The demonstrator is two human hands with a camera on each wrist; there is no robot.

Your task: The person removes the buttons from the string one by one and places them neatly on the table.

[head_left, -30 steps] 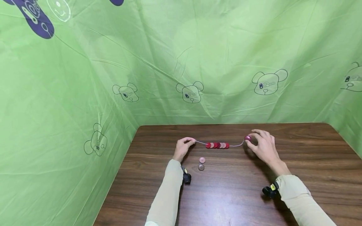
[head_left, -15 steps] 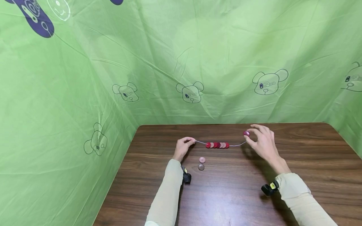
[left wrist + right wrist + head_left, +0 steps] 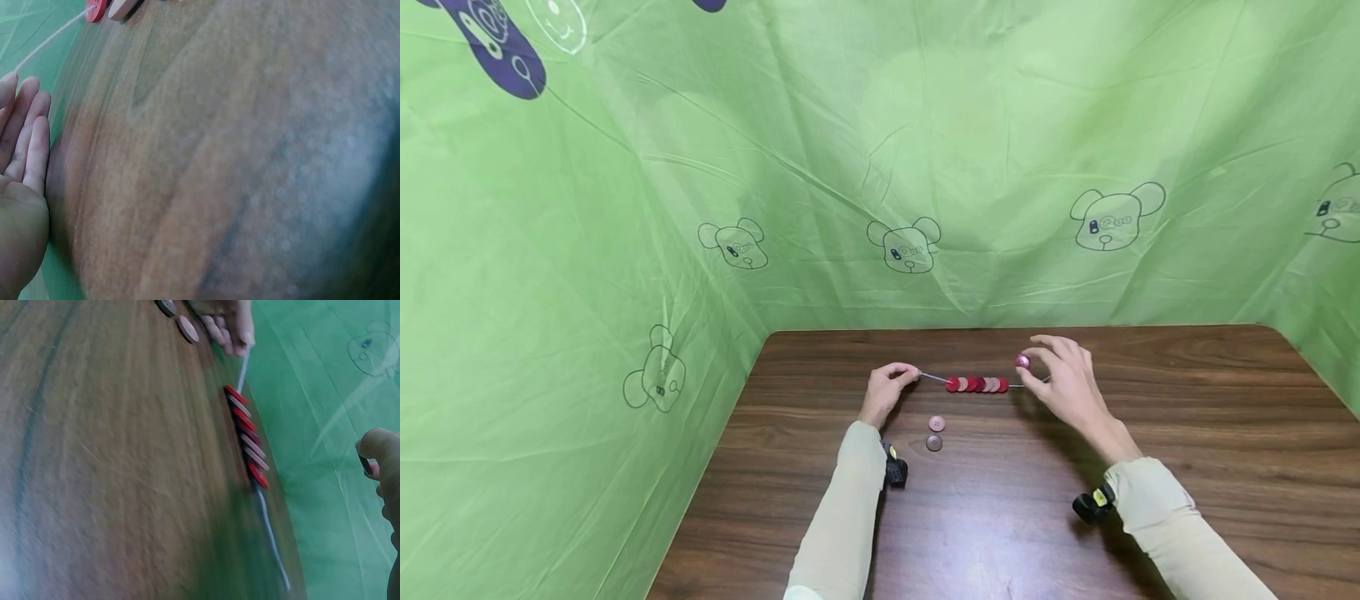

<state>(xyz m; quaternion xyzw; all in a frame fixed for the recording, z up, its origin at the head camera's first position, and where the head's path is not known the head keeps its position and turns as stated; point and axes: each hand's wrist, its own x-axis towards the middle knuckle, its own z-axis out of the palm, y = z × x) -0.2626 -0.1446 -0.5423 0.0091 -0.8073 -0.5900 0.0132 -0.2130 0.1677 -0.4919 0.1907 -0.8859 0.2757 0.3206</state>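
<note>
My left hand (image 3: 886, 393) pinches one end of a pale string (image 3: 932, 377) near the back of the table. Several red and pink buttons (image 3: 977, 385) are threaded on it, overlapping in a row. Between thumb and fingertips, my right hand (image 3: 1070, 390) holds a shiny magenta button (image 3: 1022, 361) above the table, right of the row. That button appears as a dark edge (image 3: 364, 465) in the right wrist view, apart from the string's loose end (image 3: 284, 578). A red button (image 3: 95, 10) on the string shows in the left wrist view.
A pink button (image 3: 937, 423) and a brownish button (image 3: 934, 442) lie in front of the row on the wooden table (image 3: 1000, 517). Green cloth (image 3: 985, 167) with printed bear faces hangs behind and on both sides.
My right hand has moved left with the magenta button, having risen slightly before that, and now covers part of the string's right end. My left hand and the row stay in place.
</note>
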